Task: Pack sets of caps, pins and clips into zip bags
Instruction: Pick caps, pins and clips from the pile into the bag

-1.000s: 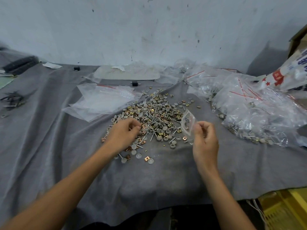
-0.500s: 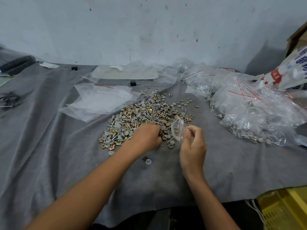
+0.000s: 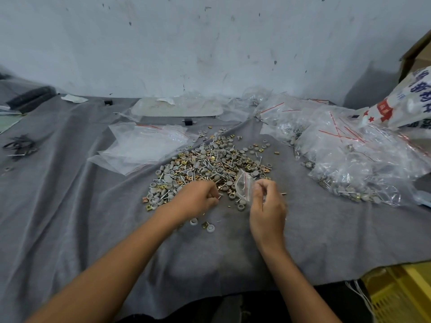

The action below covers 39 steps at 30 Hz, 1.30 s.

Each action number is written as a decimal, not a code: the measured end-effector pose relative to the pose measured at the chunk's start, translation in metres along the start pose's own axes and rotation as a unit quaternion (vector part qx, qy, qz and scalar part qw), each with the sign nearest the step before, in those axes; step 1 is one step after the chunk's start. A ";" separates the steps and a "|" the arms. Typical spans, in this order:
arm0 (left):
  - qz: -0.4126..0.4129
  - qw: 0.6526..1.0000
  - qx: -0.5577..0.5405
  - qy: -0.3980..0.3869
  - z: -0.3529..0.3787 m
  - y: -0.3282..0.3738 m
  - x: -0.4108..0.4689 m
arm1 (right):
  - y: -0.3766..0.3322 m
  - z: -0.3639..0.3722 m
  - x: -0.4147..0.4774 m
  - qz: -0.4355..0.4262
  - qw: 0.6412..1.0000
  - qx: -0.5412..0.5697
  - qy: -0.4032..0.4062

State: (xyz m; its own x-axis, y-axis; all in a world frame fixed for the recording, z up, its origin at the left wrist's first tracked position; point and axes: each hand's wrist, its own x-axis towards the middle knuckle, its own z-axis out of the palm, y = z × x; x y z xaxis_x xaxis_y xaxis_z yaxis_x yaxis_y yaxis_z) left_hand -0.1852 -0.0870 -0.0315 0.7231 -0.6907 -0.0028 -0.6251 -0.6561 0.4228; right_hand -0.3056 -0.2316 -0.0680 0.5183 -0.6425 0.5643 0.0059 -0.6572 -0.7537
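Clear creased plastic: we are pinching the zip bag (image 3: 243, 185) in our right hand (image 3: 268, 206) at the pile's (image 3: 210, 159) near edge, left hand (image 3: 200, 199) curling, around what we cannot tell.

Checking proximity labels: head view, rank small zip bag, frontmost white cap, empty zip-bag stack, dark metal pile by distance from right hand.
1. small zip bag: in the grip of the right hand.
2. frontmost white cap: just to its left.
3. empty zip-bag stack: back left.
4. dark metal pile: far left.
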 end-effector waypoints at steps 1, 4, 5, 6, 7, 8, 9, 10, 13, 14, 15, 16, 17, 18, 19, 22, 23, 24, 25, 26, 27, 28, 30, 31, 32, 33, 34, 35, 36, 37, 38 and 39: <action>-0.007 1.000 -0.022 0.009 -0.001 -0.001 -0.001 | 0.000 0.000 0.000 -0.001 1.000 -0.002 -0.004; -0.025 0.995 -0.091 0.041 -0.005 -0.004 -0.004 | 0.000 0.000 0.000 -0.009 1.000 -0.009 -0.015; -0.031 0.992 -0.109 0.050 -0.006 -0.005 -0.005 | 0.000 0.000 0.000 -0.012 1.000 -0.010 -0.018; -0.039 0.989 -0.130 0.057 -0.008 -0.006 -0.006 | 0.000 0.000 -0.001 -0.014 1.000 -0.011 -0.021; -0.051 0.984 -0.159 0.064 -0.009 -0.007 -0.006 | 0.000 0.000 -0.001 -0.017 1.000 -0.011 -0.022; -0.065 0.975 -0.201 0.070 -0.011 -0.008 -0.006 | 0.000 0.000 -0.001 -0.020 0.999 -0.012 -0.023; -0.077 0.961 -0.256 0.077 -0.013 -0.007 -0.006 | 0.000 0.000 -0.001 -0.024 0.999 -0.013 -0.023; -0.087 0.942 -0.315 0.081 -0.015 -0.004 -0.007 | -0.001 0.000 -0.001 -0.028 0.999 -0.014 -0.024; -0.094 0.890 -0.440 0.075 -0.018 0.009 -0.009 | -0.002 0.001 -0.002 -0.040 0.999 -0.016 -0.033; -0.092 0.877 -0.466 0.070 -0.018 0.014 -0.009 | -0.002 0.001 -0.002 -0.045 0.998 -0.017 -0.035; -0.087 0.867 -0.487 0.066 -0.018 0.019 -0.010 | -0.002 0.001 -0.003 -0.049 0.998 -0.019 -0.038; -0.082 0.860 -0.500 0.063 -0.018 0.024 -0.010 | -0.002 0.001 -0.003 -0.052 0.998 -0.020 -0.041; -0.078 0.857 -0.506 0.062 -0.019 0.029 -0.011 | -0.002 0.000 -0.003 -0.054 0.997 -0.022 -0.044; -0.076 0.855 -0.509 0.065 -0.019 0.033 -0.011 | -0.002 0.000 -0.003 -0.056 0.997 -0.024 -0.046; -0.076 0.853 -0.511 0.069 -0.019 0.037 -0.011 | -0.002 0.000 -0.003 -0.058 0.997 -0.025 -0.047; -0.095 0.844 -0.521 0.088 -0.017 0.046 -0.013 | -0.002 0.001 -0.003 -0.054 0.997 -0.025 -0.049; -0.102 0.840 -0.525 0.091 -0.017 0.048 -0.013 | -0.003 0.001 -0.003 -0.053 0.997 -0.025 -0.049; -0.107 0.836 -0.530 0.091 -0.016 0.050 -0.013 | -0.003 0.001 -0.003 -0.053 0.997 -0.024 -0.050; -0.110 0.833 -0.535 0.090 -0.015 0.052 -0.013 | -0.003 0.001 -0.003 -0.053 0.997 -0.021 -0.050; -0.112 0.830 -0.540 0.088 -0.015 0.053 -0.013 | -0.003 0.001 -0.003 -0.053 0.997 -0.019 -0.051; -0.113 0.827 -0.543 0.087 -0.016 0.053 -0.013 | -0.003 0.001 -0.003 -0.052 0.997 -0.019 -0.051; -0.113 0.828 -0.543 0.085 -0.016 0.054 -0.013 | -0.003 0.000 -0.003 -0.050 0.997 -0.020 -0.051; -0.109 0.838 -0.528 0.083 -0.018 0.053 -0.013 | -0.002 0.000 -0.003 -0.049 0.998 -0.016 -0.048; -0.106 0.850 -0.509 0.084 -0.019 0.053 -0.013 | -0.002 0.000 -0.003 -0.048 0.998 -0.012 -0.046; -0.101 0.865 -0.484 0.087 -0.020 0.052 -0.013 | -0.003 0.000 -0.003 -0.048 0.998 -0.010 -0.042; -0.095 0.880 -0.456 0.089 -0.020 0.052 -0.013 | -0.004 0.000 -0.003 -0.048 0.998 -0.007 -0.038; -0.087 0.892 -0.434 0.090 -0.021 0.051 -0.013 | -0.004 0.000 -0.003 -0.048 0.998 -0.003 -0.034; -0.080 0.899 -0.422 0.089 -0.021 0.050 -0.013 | -0.004 0.000 -0.003 -0.046 0.999 0.003 -0.029; -0.077 0.901 -0.417 0.091 -0.022 0.049 -0.012 | -0.003 0.000 -0.003 -0.039 0.999 0.010 -0.023; -0.076 0.903 -0.411 0.099 -0.023 0.046 -0.011 | -0.002 0.000 -0.002 -0.027 0.999 0.021 -0.010; -0.078 0.908 -0.395 0.114 -0.023 0.043 -0.010 | 0.000 0.000 -0.002 -0.012 0.999 0.033 0.009; -0.079 0.918 -0.364 0.133 -0.022 0.039 -0.008 | 0.002 -0.001 -0.001 0.003 0.998 0.045 0.031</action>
State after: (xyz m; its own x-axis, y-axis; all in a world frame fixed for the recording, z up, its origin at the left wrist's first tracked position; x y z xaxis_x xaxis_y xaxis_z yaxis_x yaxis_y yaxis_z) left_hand -0.2092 -0.1000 0.0047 0.8942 -0.4429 0.0649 -0.2147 -0.2973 0.9303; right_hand -0.3072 -0.2324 -0.0695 0.4645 -0.6711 0.5779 0.0815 -0.6174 -0.7824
